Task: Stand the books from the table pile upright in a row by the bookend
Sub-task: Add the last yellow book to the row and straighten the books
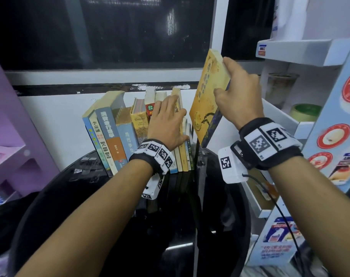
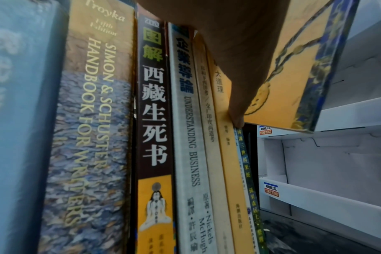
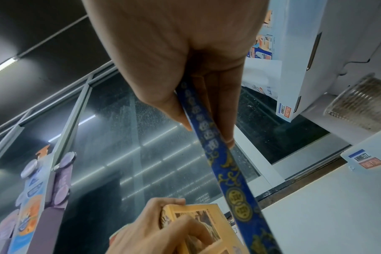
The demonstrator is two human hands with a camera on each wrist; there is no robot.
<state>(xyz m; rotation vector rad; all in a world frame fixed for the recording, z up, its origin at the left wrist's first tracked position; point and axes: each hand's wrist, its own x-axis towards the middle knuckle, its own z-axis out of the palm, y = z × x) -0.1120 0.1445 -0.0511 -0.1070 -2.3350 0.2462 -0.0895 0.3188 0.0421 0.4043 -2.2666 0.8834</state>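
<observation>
A row of upright books [image 1: 114,132] stands on the black round table [image 1: 86,188] against the white wall. My left hand [image 1: 170,114] lies over the tops of the books at the row's right end; in the right wrist view its fingers [image 3: 163,226] curl round the top of an orange book [image 3: 198,216]. My right hand [image 1: 236,92] grips a yellow book with a blue spine [image 1: 208,92] by its upper edge. It hangs tilted in the air, just right of the row. A thin dark upright plate [image 1: 197,152] stands at the row's right end.
A white display shelf [image 1: 290,52] stands close on the right, holding a plastic cup [image 1: 280,86] and a tape roll [image 1: 306,111]. A purple shelf unit [image 1: 10,136] is at the left. A dark window runs behind the table.
</observation>
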